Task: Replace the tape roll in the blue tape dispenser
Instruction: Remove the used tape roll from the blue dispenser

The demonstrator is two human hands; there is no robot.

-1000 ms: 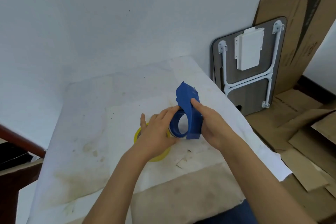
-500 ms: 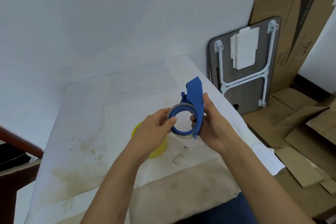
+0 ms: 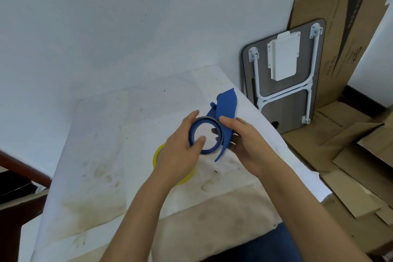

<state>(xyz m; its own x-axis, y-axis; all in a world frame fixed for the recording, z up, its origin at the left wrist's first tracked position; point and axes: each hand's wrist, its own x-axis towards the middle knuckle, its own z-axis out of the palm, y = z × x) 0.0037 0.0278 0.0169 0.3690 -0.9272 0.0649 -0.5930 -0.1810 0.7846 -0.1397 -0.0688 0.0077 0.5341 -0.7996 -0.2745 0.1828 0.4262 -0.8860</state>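
I hold the blue tape dispenser (image 3: 226,104) in the air above the table, its pointed end up and away from me. My right hand (image 3: 244,144) grips its body from the right side. My left hand (image 3: 180,153) pinches the round blue ring (image 3: 205,151) of the dispenser, with the thumb inside the ring and the fingers on its outer rim. A thin grey band runs around the ring's edge. A yellow tape roll (image 3: 158,154) lies flat on the table under my left hand, mostly hidden by it.
The table (image 3: 106,155) has a stained white paper cover and stands against a white wall. A folded grey table (image 3: 285,83) with white legs leans on the wall at right. Flattened cardboard (image 3: 350,155) covers the floor there. Dark wood furniture (image 3: 19,176) sits at left.
Both hands have lifted the dispenser off the table and turned it so the ring faces me. My left thumb has moved inside the ring.
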